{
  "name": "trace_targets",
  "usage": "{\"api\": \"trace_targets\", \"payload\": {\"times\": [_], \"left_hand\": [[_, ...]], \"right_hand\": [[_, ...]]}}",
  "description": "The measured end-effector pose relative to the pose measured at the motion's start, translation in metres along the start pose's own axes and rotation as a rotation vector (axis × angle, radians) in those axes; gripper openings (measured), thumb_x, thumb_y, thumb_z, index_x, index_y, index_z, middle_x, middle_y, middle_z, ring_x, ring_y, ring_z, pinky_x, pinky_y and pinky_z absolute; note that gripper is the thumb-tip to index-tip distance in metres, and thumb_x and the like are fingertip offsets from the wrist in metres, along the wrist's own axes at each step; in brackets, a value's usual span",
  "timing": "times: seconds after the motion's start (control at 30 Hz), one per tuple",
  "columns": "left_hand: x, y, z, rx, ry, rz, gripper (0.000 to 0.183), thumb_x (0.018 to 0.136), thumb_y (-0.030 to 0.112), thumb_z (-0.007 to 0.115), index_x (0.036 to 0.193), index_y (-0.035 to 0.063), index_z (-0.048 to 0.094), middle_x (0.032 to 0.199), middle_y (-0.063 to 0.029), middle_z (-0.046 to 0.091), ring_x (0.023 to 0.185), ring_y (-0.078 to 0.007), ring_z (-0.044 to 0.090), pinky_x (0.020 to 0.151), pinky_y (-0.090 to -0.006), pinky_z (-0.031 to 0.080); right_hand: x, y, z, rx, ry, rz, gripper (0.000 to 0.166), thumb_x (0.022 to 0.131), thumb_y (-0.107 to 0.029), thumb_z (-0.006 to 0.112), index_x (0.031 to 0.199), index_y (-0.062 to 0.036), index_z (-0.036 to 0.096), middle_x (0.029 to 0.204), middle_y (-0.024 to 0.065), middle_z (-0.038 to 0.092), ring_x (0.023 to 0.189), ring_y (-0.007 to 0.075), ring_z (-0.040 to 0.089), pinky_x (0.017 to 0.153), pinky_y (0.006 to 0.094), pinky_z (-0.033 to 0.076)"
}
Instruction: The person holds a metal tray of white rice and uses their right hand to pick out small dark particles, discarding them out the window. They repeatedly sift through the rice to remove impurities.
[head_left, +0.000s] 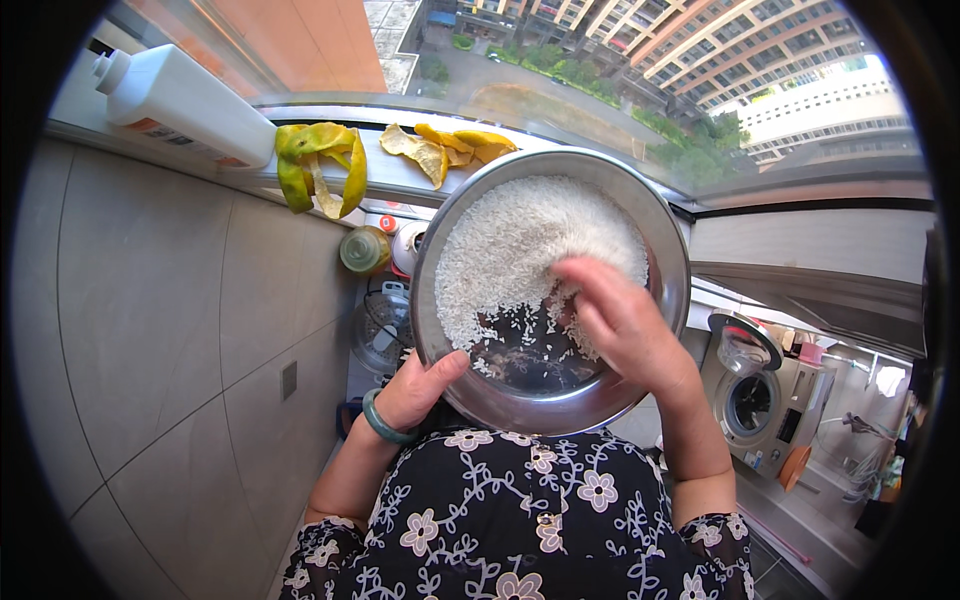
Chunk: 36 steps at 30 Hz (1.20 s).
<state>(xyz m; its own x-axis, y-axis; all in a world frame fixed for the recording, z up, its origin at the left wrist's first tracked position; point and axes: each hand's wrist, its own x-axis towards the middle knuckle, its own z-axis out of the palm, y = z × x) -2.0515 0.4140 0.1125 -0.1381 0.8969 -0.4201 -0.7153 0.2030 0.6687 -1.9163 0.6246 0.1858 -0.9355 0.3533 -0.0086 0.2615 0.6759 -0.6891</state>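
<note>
A wide stainless steel basin (555, 416) is held before my chest, its far rim by the window sill. White rice (517, 232) is heaped over its far side, and loose grains are scattered on the bare metal nearer me. My left hand (424, 386), below a green bangle (381, 418), grips the near-left rim with the thumb over the edge. Inside the basin, my right hand (619, 319) touches the rice with bent fingers. It is slightly blurred, and whether grains are pinched in it is hard to see.
Citrus peels (321, 169) and more dried peel (442, 150) lie on the window sill (390, 196) beside a white plastic bottle (191, 109). Lower left are a glass jar (365, 250) and a perforated steamer tray (379, 330). A washing machine (772, 412) stands at right with its door open.
</note>
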Motion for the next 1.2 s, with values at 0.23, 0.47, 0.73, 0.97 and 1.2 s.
{"api": "trace_targets", "payload": {"times": [0.23,0.47,0.73,0.97,1.2], "left_hand": [[0.0,-0.003,-0.002,0.01,0.015,0.005,0.055,0.086,0.03,0.055,0.127,-0.0019,0.036,0.122,-0.0109,0.048,0.109,-0.0194,0.048,0.094,-0.0333,0.038],[0.0,-0.002,0.003,-0.015,0.014,0.028,0.046,0.089,0.025,0.053,0.123,-0.0025,0.04,0.115,-0.0089,0.052,0.102,-0.0156,0.05,0.089,-0.0298,0.041],[-0.002,-0.005,0.0,0.027,0.057,0.001,0.052,0.087,0.027,0.054,0.127,-0.0021,0.036,0.122,-0.0108,0.049,0.108,-0.0188,0.049,0.093,-0.0325,0.039],[-0.003,-0.003,0.0,0.011,0.045,-0.033,0.055,0.086,0.028,0.055,0.127,-0.002,0.035,0.122,-0.0117,0.048,0.109,-0.0195,0.049,0.092,-0.0332,0.04],[-0.001,-0.001,0.002,-0.012,0.038,-0.016,0.049,0.088,0.025,0.053,0.125,-0.0029,0.038,0.117,-0.0096,0.05,0.105,-0.0162,0.049,0.09,-0.0306,0.04]], "right_hand": [[-0.002,-0.002,-0.017,0.122,0.141,0.145,0.033,0.079,0.002,0.046,0.111,-0.0002,0.051,0.113,0.0176,0.053,0.1,0.0301,0.054,0.089,0.0352,0.042],[0.001,-0.006,0.003,-0.217,0.107,-0.074,0.031,0.076,-0.005,0.056,0.107,-0.0024,0.053,0.111,0.0129,0.054,0.101,0.028,0.05,0.087,0.0367,0.041],[-0.015,-0.025,0.016,-0.035,-0.433,-0.104,0.016,0.077,-0.008,0.056,0.093,-0.0055,0.056,0.097,0.0106,0.059,0.085,0.027,0.056,0.073,0.0365,0.046],[0.0,-0.018,0.003,-0.129,-0.004,-0.091,0.016,0.077,-0.008,0.058,0.093,-0.0046,0.055,0.102,0.0098,0.057,0.093,0.0276,0.054,0.08,0.0366,0.044],[0.005,-0.016,0.02,-0.176,-0.128,-0.212,0.013,0.078,-0.012,0.058,0.09,-0.0073,0.057,0.095,0.0071,0.058,0.086,0.0259,0.055,0.074,0.0371,0.045]]}}
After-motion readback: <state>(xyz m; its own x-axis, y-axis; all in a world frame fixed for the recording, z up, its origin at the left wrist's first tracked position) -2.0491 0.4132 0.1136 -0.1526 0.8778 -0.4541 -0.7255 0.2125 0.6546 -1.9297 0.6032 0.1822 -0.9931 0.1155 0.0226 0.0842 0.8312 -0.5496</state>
